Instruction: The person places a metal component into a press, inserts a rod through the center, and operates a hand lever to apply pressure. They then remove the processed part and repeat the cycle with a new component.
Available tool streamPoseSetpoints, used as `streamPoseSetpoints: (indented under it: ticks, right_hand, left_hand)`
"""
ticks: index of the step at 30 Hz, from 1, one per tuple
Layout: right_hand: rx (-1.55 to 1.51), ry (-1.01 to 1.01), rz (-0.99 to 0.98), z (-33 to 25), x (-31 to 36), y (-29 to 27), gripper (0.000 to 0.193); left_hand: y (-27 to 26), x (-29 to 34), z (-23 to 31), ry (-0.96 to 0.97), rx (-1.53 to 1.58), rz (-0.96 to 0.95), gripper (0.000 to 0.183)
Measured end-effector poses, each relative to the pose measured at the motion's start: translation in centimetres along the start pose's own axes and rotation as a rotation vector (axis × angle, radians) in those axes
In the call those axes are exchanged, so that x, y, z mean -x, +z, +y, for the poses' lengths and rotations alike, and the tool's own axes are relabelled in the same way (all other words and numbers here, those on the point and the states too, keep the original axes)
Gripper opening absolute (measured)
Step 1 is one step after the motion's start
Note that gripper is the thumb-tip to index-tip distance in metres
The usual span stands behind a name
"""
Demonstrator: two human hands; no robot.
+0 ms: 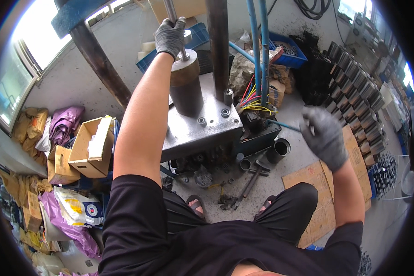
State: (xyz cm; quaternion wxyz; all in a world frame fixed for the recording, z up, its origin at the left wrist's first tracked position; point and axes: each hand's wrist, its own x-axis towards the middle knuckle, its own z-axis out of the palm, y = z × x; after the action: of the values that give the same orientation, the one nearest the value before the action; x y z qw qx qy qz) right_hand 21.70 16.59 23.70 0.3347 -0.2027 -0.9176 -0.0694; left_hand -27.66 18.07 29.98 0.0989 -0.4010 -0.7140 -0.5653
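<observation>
My left hand (170,37), in a grey knit glove, is closed around a shiny metal rod (170,10) that stands upright over a steel cylinder (187,94). The cylinder's top is a wider brownish collar, and it rests on a thick steel press table (202,133). On the right, my right hand (325,138), also gloved, is at the end of a thin blue lever (285,125). Motion smears its fingers, so I cannot tell whether they grip the lever or only hover beside it.
Dark steel columns (218,46) and blue pipes (264,55) rise around the press. Colored wires (253,101) bunch beside it. A hammer (250,184) and metal rings (279,148) lie on the floor. Flattened cardboard (312,184) and stacked metal cylinders (354,87) are right; boxes (92,147) left.
</observation>
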Motion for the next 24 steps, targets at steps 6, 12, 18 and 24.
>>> streamPoseSetpoints:
  ticks: [6, 12, 18, 24]
  right_hand:
    - [-0.078, 0.021, 0.239, 3.5, -9.0, 2.2, 0.016]
    - [0.078, 0.179, 0.023, 7.0, -12.5, 3.3, 0.024]
    - [0.073, 0.278, -0.076, 5.8, -13.8, 3.3, 0.034]
    - [0.067, 0.326, -0.083, 6.2, -12.2, 2.1, 0.031]
  left_hand:
    - [0.9, -0.3, -0.1, 0.022, -0.022, 0.018, 0.045]
    - [1.3, 0.2, 0.4, 0.001, 0.025, -0.007, 0.046]
    - [0.1, -0.9, -2.2, 0.013, 0.318, -0.050, 0.031]
    - [-1.4, 10.1, 2.9, -0.091, 0.984, -0.209, 0.022]
